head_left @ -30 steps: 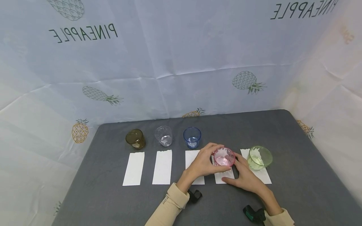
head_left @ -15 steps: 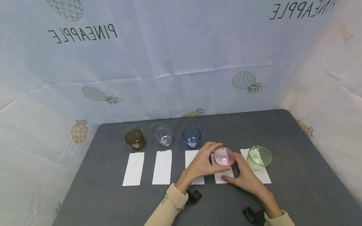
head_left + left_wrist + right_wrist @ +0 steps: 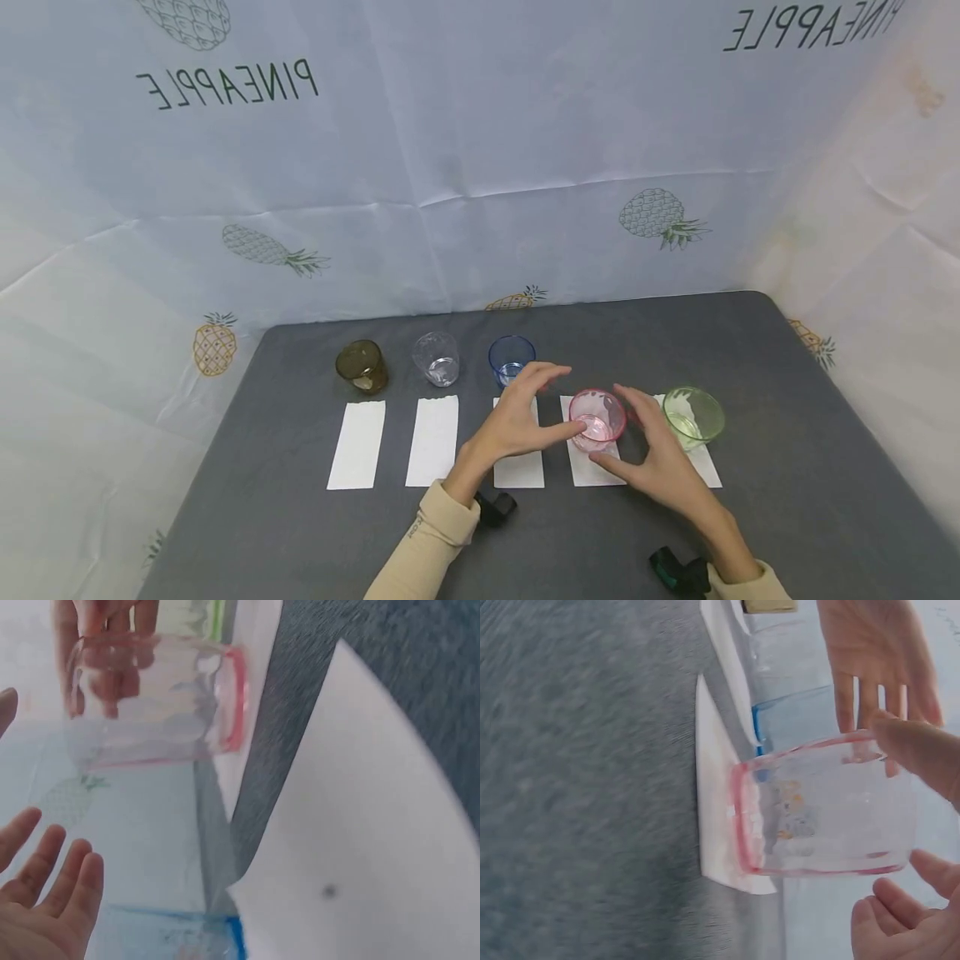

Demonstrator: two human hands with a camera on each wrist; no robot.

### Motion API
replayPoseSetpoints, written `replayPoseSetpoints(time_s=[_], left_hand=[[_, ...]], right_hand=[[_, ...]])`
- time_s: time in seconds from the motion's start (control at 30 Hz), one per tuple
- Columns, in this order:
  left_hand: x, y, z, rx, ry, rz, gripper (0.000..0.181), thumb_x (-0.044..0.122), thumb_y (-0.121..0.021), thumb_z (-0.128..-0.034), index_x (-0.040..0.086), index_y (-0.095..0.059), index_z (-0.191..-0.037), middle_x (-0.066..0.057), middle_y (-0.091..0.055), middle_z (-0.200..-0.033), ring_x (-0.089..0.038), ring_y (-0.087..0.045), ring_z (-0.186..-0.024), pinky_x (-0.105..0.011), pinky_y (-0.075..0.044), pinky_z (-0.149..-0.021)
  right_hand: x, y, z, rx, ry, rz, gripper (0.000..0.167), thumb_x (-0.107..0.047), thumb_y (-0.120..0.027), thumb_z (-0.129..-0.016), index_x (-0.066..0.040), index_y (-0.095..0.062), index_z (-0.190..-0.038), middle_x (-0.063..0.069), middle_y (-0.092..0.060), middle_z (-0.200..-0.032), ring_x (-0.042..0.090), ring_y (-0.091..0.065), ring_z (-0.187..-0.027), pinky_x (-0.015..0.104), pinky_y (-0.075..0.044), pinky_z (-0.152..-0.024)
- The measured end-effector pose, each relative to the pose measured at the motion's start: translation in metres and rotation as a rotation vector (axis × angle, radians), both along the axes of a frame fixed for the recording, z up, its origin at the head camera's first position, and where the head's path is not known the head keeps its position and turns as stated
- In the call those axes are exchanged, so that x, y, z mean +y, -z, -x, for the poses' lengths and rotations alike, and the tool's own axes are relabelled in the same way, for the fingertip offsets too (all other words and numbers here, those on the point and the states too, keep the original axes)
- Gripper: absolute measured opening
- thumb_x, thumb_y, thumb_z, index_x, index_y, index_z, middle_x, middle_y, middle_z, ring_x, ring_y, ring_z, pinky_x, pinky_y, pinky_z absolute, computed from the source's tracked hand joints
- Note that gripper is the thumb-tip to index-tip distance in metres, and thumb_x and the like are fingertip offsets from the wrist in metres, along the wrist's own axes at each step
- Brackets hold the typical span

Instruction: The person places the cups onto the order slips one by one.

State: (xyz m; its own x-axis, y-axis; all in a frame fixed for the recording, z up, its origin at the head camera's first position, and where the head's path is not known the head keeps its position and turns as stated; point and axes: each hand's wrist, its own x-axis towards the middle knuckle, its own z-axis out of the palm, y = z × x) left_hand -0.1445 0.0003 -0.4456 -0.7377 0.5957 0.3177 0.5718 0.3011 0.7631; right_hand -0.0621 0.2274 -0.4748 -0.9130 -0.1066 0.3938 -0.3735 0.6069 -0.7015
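On either side of the pink glass, the left hand and the right hand hold their fingers wide; whether the right touches it is unclear. The glass stands upright on a white paper strip. Near it is a green glass; beyond the left hand, a blue glass.

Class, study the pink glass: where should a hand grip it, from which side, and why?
The pink glass is probably best gripped round its upper side wall, coming from the person's left. It stands upright on a white strip, so the curved wall faces sideways; the green glass stands directly to its right, while the blue glass on the left sits farther back.
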Motion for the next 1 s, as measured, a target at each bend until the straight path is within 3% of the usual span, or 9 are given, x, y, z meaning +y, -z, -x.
replayPoseSetpoints(time_s=[0.23,0.37,0.53,0.7,1.0], left_hand=[[-0.018,-0.011,0.011,0.083,-0.063,-0.037,0.067,0.027,-0.085,-0.0813,0.01,-0.059,-0.141,-0.009,-0.059,-0.138,-0.025,-0.06,-0.124,-0.042,-0.054,-0.104],[-0.028,-0.019,0.019,0.072,-0.111,-0.043,0.068,0.029,-0.085,-0.0802,0.013,-0.059,-0.141,-0.008,-0.059,-0.14,-0.026,-0.057,-0.132,-0.048,-0.051,-0.108],[-0.038,-0.026,0.028,0.07,-0.121,-0.034,0.07,0.03,-0.085,-0.0794,0.012,-0.059,-0.142,-0.009,-0.057,-0.142,-0.027,-0.054,-0.137,-0.052,-0.047,-0.112],[-0.045,-0.026,0.039,0.064,-0.13,-0.014,0.069,0.03,-0.083,-0.0818,0.012,-0.058,-0.143,-0.01,-0.055,-0.144,-0.028,-0.052,-0.138,-0.054,-0.044,-0.115],[-0.056,-0.021,0.057,0.047,-0.1,0.059,0.07,0.027,-0.08,-0.0855,0.009,-0.052,-0.148,-0.015,-0.05,-0.149,-0.036,-0.048,-0.142,-0.06,-0.042,-0.115]], right_hand=[[-0.005,-0.015,-0.002,0.079,-0.013,0.04,0.098,-0.008,-0.095,-0.064,-0.011,-0.049,-0.151,0.017,-0.051,-0.145,-0.009,-0.036,-0.136,-0.001,-0.024,-0.108],[-0.011,-0.026,0.0,0.104,-0.041,0.075,0.097,-0.006,-0.095,-0.064,-0.012,-0.05,-0.15,0.016,-0.052,-0.146,-0.006,-0.039,-0.138,0.002,-0.028,-0.109],[-0.023,-0.038,0.003,0.064,-0.076,0.107,0.095,-0.007,-0.094,-0.067,-0.013,-0.049,-0.151,0.012,-0.049,-0.149,-0.004,-0.039,-0.138,0.005,-0.034,-0.106],[-0.033,-0.045,0.004,0.026,-0.09,0.12,0.09,-0.01,-0.093,-0.069,-0.017,-0.052,-0.149,0.011,-0.046,-0.152,0.0,-0.039,-0.14,0.012,-0.04,-0.102],[-0.056,-0.043,0.007,0.042,-0.12,0.09,0.088,-0.017,-0.093,-0.071,-0.02,-0.053,-0.149,0.005,-0.047,-0.153,0.023,-0.046,-0.139,0.036,-0.042,-0.107]])
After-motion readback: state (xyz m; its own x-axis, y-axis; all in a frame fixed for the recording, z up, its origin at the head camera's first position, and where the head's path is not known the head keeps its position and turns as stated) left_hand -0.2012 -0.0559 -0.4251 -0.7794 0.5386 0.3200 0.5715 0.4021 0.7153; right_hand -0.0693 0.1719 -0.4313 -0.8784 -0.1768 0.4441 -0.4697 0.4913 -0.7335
